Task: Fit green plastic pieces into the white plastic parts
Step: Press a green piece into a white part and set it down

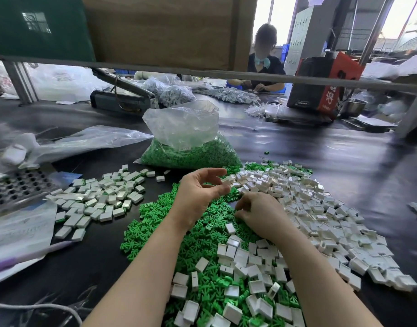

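Green pieces (179, 234) meet curled right hand (257, 213); left hand (198, 192) pinches white part (227, 181).

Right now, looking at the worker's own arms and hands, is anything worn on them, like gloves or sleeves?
Nothing is worn that shows. The left hand and right hand are both bare, with no gloves, rings or wristbands in view. Both forearms are bare too, up to the bottom edge of the picture, so no sleeve shows. Nails look short and unpainted.
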Demonstrator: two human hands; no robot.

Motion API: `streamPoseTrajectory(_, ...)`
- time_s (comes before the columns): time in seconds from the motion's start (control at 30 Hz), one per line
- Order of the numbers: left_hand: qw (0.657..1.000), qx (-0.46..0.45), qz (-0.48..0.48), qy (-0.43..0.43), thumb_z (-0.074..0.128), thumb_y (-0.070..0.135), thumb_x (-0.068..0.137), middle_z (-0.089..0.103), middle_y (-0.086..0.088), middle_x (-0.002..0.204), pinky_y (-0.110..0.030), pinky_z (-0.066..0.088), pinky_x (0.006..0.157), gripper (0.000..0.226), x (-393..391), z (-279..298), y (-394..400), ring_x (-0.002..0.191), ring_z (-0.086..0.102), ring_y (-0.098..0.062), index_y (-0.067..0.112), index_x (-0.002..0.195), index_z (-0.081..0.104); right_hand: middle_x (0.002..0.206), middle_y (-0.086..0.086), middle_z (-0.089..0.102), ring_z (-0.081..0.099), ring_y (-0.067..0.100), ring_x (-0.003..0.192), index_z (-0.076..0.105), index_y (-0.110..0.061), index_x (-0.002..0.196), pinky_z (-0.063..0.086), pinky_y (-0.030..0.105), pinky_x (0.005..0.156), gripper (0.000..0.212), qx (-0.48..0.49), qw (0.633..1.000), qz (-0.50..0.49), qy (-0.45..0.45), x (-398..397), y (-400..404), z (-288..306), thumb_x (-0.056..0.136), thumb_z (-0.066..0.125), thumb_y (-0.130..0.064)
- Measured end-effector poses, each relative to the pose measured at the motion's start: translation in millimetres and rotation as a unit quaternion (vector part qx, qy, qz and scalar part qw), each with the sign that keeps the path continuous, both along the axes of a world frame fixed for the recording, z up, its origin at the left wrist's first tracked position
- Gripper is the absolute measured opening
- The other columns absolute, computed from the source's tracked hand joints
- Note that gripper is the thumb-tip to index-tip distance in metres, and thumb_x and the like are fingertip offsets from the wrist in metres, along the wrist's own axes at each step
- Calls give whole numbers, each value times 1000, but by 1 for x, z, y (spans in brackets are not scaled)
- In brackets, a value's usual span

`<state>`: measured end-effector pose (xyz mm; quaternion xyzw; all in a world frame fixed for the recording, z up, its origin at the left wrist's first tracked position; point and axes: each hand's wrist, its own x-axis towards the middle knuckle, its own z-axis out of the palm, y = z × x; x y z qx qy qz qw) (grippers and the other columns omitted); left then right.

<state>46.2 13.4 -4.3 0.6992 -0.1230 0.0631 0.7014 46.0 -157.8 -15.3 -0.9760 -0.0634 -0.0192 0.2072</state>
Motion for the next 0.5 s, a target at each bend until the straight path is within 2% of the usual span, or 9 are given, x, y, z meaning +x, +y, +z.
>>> streamPoseTrajectory(0.1,999,33,-9,-7,80,11,78,72,11,78,-16,52,70,26,1,0,1,73,68,-5,23,100,76,97,-7,66,59,14,93,65,-26,91,46,27,80,5,23,1000,8,-16,-1,0,-2,88,69,-27)
streamPoseTrajectory(0.17,999,40,-14,-11,80,10,78,74,7,78,-17,53,70,22,0,0,1,74,69,-6,21,97,76,94,-8,66,61,12,90,61,-30,85,45,25,77,10,51,998,11,-28,-2,0,-2,87,69,-24)
streamPoseTrajectory(0.27,999,29,-8,-11,82,11,75,76,-1,83,-23,56,73,20,0,0,0,80,72,-15,18,92,75,82,-9,68,63,9,75,62,-30,79,50,23,66,15,187,981,-5,-46,-4,-1,1,86,72,-21)
streamPoseTrajectory(0.33,1000,16,-3,-7,84,13,73,76,-6,86,-25,57,72,22,0,0,-1,80,73,-17,13,92,72,77,0,69,65,15,70,66,-20,80,54,27,65,13,352,935,-9,-36,-7,-2,5,85,72,-11)
streamPoseTrajectory(0.4,1000,-7,-5,5,84,18,68,75,-9,84,-23,55,66,29,0,0,-1,74,71,-15,9,91,69,78,9,71,64,14,66,67,-11,88,52,23,60,9,484,875,-3,-22,-11,-3,12,85,71,-3)
streamPoseTrajectory(0.47,1000,-20,-8,14,84,22,64,73,-6,77,-21,54,63,34,0,1,-2,68,69,-13,7,89,67,87,15,72,66,14,70,68,-8,102,52,23,62,19,546,838,5,-1,-14,-2,18,84,70,-2)
streamPoseTrajectory(0.5,1000,-19,-8,14,85,23,62,73,-5,74,-21,54,62,35,0,0,-2,66,69,-13,7,88,68,93,17,73,67,18,76,69,-7,106,54,28,69,25,563,827,9,12,-16,-1,20,81,72,-3)
